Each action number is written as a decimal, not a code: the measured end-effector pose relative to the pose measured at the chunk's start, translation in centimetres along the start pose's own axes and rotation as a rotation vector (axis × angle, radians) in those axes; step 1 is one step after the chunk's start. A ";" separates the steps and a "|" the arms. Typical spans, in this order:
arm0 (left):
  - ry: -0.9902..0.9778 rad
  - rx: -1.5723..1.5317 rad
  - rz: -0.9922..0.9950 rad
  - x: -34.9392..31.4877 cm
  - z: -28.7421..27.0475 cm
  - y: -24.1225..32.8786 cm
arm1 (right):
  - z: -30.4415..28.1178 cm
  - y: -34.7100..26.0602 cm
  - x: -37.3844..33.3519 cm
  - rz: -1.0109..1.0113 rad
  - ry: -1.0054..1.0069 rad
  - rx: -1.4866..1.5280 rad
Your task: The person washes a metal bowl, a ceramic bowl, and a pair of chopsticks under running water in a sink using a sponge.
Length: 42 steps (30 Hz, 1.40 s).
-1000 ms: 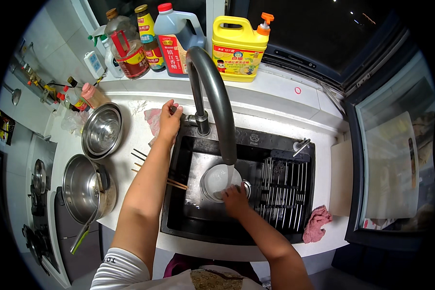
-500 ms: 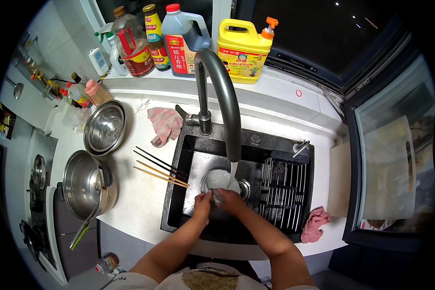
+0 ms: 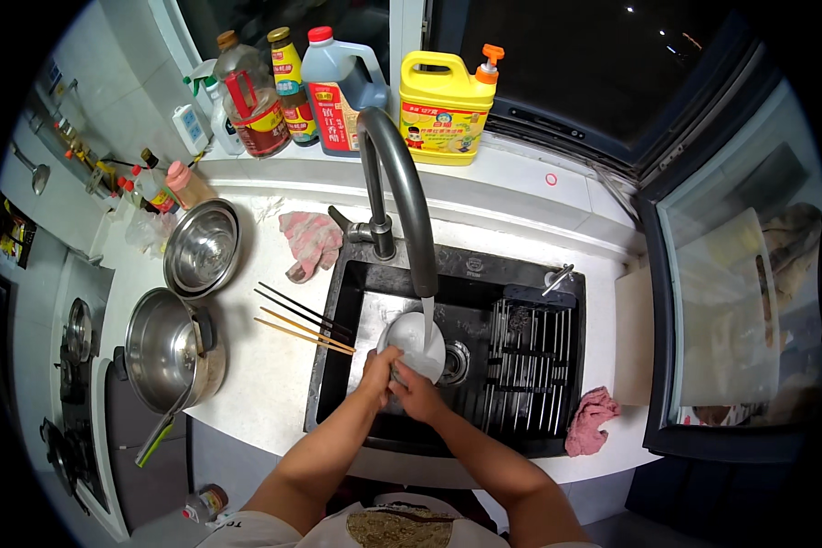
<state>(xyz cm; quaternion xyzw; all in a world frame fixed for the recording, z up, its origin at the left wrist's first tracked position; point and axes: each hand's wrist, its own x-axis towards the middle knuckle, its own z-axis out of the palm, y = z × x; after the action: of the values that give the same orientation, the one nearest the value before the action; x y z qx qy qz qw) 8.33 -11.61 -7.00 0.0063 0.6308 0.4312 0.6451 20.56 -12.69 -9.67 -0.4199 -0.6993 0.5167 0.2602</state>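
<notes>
Under the running tap (image 3: 402,196), a white bowl (image 3: 417,336) is held tilted over the sink (image 3: 338,361). A stream of water falls into it. My left hand (image 3: 378,373) grips the near left side of its rim. Close beside it, my right hand (image 3: 415,393) is closed at the bowl's near edge, its fingers partly hidden. Chopsticks, two dark and two wooden (image 3: 301,335), lie with their tips over the sink's left edge. Right of the bowl is the round drain (image 3: 454,363).
A metal rack (image 3: 532,365) fills the sink's right side. On the left counter stand a steel basin (image 3: 203,248) and a steel pot (image 3: 163,352). Pink cloths (image 3: 310,243) (image 3: 593,422) lie beside the sink. A yellow jug (image 3: 445,110) and several bottles line the sill.
The bowl has turned, so its white inside now faces up under the water. Both hands have shifted slightly left and closer together. The whole view has moved a little.
</notes>
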 end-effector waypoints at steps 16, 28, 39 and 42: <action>-0.193 0.127 0.043 4.1 -1.5 -1.5 | -4.4 2.9 -0.1 -0.580 0.088 -0.843; -0.182 0.080 0.115 3.5 -1.5 -1.4 | -2.2 0.7 -1.0 -0.256 0.008 -0.487; -0.165 -0.129 0.068 3.4 -0.5 -4.3 | -2.6 -0.7 -1.8 0.014 -0.075 -0.376; -0.262 -0.039 0.046 4.3 -1.9 -2.9 | -4.5 0.8 -2.2 -0.189 -0.238 -0.598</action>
<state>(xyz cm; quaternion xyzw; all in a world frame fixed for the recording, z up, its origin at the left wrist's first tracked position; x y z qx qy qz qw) 7.70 -12.02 -12.50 0.0645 0.5322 0.4538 0.7118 25.50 -12.24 -8.76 -0.3479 -0.8812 0.3075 0.0887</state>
